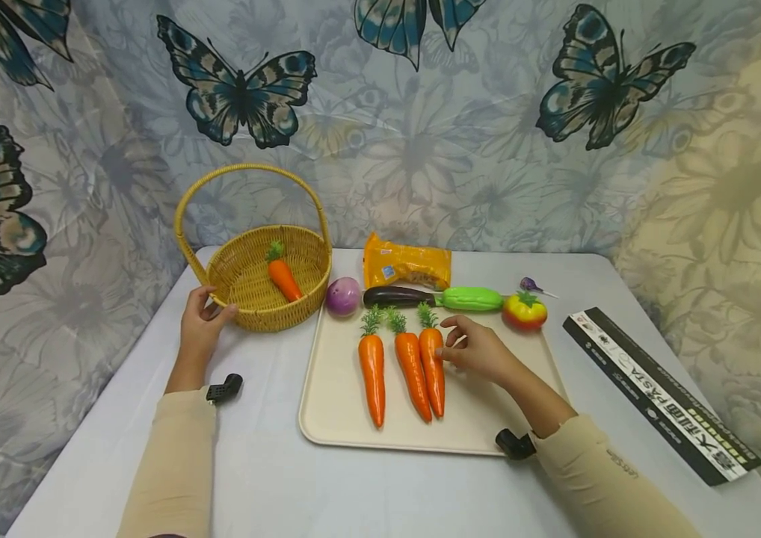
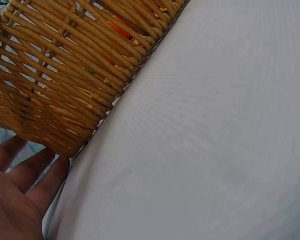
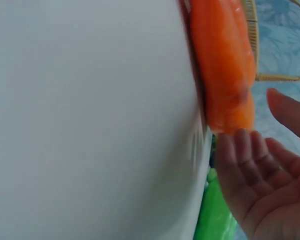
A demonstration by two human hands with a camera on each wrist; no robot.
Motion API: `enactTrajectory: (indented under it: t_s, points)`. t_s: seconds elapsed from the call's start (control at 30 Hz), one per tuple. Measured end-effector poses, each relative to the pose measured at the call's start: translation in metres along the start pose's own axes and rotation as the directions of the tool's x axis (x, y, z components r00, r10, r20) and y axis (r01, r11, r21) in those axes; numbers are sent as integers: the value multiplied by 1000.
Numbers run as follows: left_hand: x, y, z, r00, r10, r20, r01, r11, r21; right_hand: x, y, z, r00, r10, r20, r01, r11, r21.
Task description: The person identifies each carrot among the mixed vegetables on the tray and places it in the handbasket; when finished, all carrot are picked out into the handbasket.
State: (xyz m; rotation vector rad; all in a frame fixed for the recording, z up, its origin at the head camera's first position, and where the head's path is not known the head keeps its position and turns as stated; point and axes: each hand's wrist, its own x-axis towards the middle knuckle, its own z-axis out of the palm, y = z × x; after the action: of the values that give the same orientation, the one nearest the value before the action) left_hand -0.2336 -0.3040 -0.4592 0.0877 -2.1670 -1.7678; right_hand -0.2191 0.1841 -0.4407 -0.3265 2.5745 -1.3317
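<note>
Three orange carrots lie on the cream tray: a left one point(image 1: 371, 377), a middle one point(image 1: 413, 373) and a right one point(image 1: 432, 370). My right hand point(image 1: 484, 351) is beside the right carrot, its fingers loosely bent and its fingertips at the carrot's side. In the right wrist view the thumb stands apart from the orange carrot point(image 3: 222, 65). My left hand point(image 1: 202, 329) rests against the outer left front of a wicker basket point(image 1: 273, 320), fingers spread and touching the weave point(image 2: 65, 75). Inside the basket lies another carrot point(image 1: 284, 280).
Along the back of the tray point(image 1: 340, 433) lie a purple onion point(image 1: 343, 297), an eggplant point(image 1: 397, 297), a green vegetable point(image 1: 471, 299) and a red-yellow tomato point(image 1: 525, 312). Behind is an orange packet point(image 1: 407, 261). To the right are a small purple item point(image 1: 530, 285) and a long black box point(image 1: 663, 396).
</note>
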Motion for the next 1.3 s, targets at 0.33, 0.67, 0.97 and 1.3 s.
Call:
enactTrajectory:
  t_s: [0.33,0.67,0.97,1.3]
  points:
    - [1,-2,0,1000,11,-1,-11,1000,-7,4,-1,8,982,168,86,-155,978,-139]
    - [4,1,-1,1000,2,29,-1,999,-37,9,-10,9,964,248,93,-245,968,-47]
    - [6,-8,-4,999,-26,19,27,999,-32,10,-18,-1,968,212,131,-231,961,153]
    - [15,-31,-4,1000,7,5,-7,1000,-19,23,-44,-8,986,74,149,-121,933,340]
